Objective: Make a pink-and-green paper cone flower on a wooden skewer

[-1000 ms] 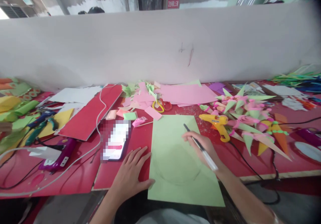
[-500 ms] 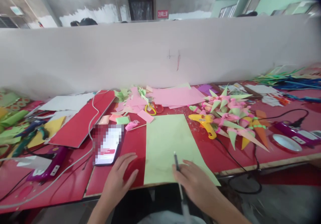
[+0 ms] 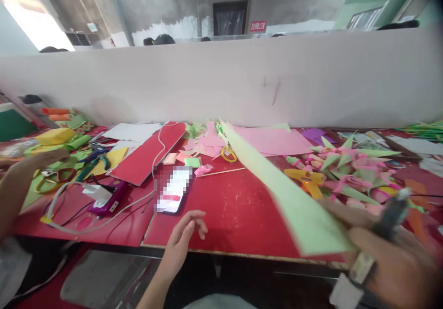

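Observation:
My right hand [image 3: 398, 258], blurred and close to the camera, is closed on the near right end of a light green paper sheet [image 3: 294, 202]. The sheet is lifted off the table and slants away to the upper left. A dark pen-like tool [image 3: 391, 214] also passes through that hand; blur hides its exact kind. My left hand [image 3: 187, 228] hovers near the table's front edge, holding nothing, fingers loosely bent and apart. A phone [image 3: 175, 189] with a lit screen lies just beyond it. Past the sheet, a yellow hot glue gun [image 3: 306, 179] lies near my right hand.
Pink and green paper flower pieces [image 3: 356, 170] are heaped at the right. Pink sheets [image 3: 273, 140], yellow-handled scissors [image 3: 228, 154] and a red board [image 3: 148, 154] lie farther back. Left are a purple power strip [image 3: 109, 198], a cable, pliers [image 3: 92, 161] and another person's arm [image 3: 31, 170].
My right hand has lifted the green sheet from the table and swung it right and up. My left hand has shifted, its fingers more bent. The view has turned left.

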### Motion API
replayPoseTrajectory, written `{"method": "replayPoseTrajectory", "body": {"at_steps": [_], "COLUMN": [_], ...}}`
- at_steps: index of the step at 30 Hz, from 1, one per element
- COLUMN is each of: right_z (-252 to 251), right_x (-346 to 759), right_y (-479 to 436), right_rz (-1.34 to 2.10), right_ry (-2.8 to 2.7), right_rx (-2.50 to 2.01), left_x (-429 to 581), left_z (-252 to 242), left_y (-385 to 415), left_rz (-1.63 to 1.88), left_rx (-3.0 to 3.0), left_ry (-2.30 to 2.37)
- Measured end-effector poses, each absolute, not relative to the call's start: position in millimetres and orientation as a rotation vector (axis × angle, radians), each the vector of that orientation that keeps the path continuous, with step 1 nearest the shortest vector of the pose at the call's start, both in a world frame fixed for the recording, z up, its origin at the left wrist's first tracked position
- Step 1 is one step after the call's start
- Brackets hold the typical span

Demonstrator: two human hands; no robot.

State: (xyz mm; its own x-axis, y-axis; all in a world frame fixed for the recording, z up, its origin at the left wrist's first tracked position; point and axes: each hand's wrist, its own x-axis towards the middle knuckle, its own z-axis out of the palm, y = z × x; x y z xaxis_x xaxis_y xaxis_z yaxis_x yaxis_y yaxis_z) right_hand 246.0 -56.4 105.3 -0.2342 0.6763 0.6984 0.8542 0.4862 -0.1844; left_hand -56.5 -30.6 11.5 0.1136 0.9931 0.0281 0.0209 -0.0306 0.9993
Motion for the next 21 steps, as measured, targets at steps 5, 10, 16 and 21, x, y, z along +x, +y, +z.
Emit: {"method": "replayPoseTrajectory", "body": {"at_steps": [5,10,16,21], "right_z": [92.0,55.3,36.7,50.2], "right_x": [221.6,218.2,240.9,253.1], "right_y": [-31.3,-17.3,-8.7,-8.9], "right_rz": [-0.492,0.012,0.362,0.781], "right_ry": [-2.5,-2.733,-2.763,-2.538], "right_rx": [-0.559,-0.66,-0.954,-1.299], "left_x": [-70.1,-86.7,-72.1,-62.9], "left_z": [5.9,12.7,10.9,7.1], "left_y": [-23.4,-18.7,-14.3,-17.8], "left_rz": [1.142,1.114,1.188,1.128], "left_rx": [1.038,0.872,0.835,0.729], "left_ry": [1.039,1.293,1.45,1.431]}}
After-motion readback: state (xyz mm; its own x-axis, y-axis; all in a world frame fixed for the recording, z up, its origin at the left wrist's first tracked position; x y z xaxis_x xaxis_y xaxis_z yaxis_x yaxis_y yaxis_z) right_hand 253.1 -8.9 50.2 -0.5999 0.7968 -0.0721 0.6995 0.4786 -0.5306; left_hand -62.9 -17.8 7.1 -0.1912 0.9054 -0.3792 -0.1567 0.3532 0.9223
